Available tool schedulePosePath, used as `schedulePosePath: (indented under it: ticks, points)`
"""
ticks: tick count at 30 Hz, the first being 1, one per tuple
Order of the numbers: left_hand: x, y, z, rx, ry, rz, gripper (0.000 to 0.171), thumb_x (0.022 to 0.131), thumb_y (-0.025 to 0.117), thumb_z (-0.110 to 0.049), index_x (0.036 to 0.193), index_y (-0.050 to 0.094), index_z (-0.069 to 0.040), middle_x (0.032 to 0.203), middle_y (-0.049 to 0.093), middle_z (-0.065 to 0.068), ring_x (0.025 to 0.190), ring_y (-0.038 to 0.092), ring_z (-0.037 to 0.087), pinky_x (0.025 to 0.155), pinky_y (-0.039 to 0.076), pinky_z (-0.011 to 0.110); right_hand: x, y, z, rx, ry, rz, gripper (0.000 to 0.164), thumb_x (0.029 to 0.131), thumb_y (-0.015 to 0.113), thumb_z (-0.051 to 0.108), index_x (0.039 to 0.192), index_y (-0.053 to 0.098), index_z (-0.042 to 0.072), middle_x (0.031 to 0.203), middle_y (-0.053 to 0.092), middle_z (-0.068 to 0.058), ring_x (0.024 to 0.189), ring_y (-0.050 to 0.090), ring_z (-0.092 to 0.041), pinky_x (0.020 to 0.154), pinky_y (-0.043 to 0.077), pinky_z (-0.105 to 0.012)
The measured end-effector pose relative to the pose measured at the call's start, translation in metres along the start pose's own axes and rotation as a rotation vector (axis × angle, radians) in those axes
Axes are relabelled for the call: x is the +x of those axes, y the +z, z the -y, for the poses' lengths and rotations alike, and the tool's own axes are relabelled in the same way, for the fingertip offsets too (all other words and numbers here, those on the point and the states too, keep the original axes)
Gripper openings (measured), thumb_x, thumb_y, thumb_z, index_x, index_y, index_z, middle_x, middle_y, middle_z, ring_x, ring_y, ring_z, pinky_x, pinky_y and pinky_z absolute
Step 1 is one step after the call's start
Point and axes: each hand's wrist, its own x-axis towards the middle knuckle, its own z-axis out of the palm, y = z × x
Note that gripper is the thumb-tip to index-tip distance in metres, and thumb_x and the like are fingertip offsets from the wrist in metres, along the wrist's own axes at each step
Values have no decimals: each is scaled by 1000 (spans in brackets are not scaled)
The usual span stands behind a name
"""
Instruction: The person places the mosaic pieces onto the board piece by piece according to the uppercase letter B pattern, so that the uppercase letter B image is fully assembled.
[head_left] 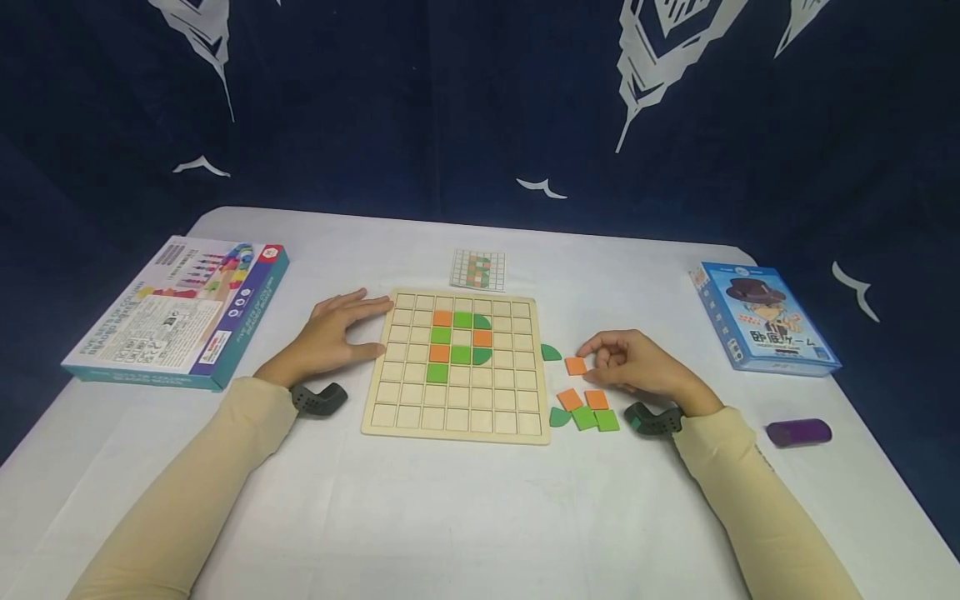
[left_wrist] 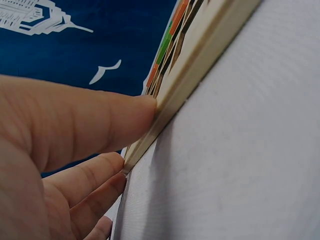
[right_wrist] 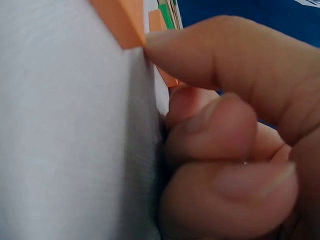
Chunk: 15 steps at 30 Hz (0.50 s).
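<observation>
A wooden grid board (head_left: 457, 423) lies on the white table, with orange and green square tiles and green quarter-round tiles in its middle cells. My left hand (head_left: 330, 333) rests at the board's left edge; its thumb and extended fingers touch the rim (left_wrist: 172, 100), seen close in the left wrist view. To the right of the board, my right hand (head_left: 637, 364) pinches an orange square tile (head_left: 575, 366) between thumb and index finger, its other fingers curled. In the right wrist view that tile (right_wrist: 171, 80) is partly hidden behind the thumb.
Loose orange tiles (head_left: 570, 400), green squares (head_left: 584, 418) and green quarter-rounds (head_left: 551, 353) lie beside the board. A pattern card (head_left: 477, 271) lies behind it. Boxes stand flat at left (head_left: 142, 374) and right (head_left: 768, 325). A purple rounded object (head_left: 798, 432) lies far right.
</observation>
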Motion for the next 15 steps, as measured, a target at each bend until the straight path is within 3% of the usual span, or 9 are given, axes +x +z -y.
schedulePosePath:
  ticks: [7,15]
  points:
    - [1,1,1,-2,-2,-2,72,95,77,-22,160,52,-5,168,46,15,164,21,42,131,4,63,-1,0,2,-6,23,-5,32,91,82,-1,119,69,-10,77,55,-4,56,46,-9,51,40,-20]
    - [1,1,1,-10,-1,-3,72,95,77,-22,160,51,-5,168,46,15,164,20,42,132,3,63,-3,1,9,-6,17,10,28,93,77,-3,119,69,-10,84,65,-7,63,55,-13,58,53,-25]
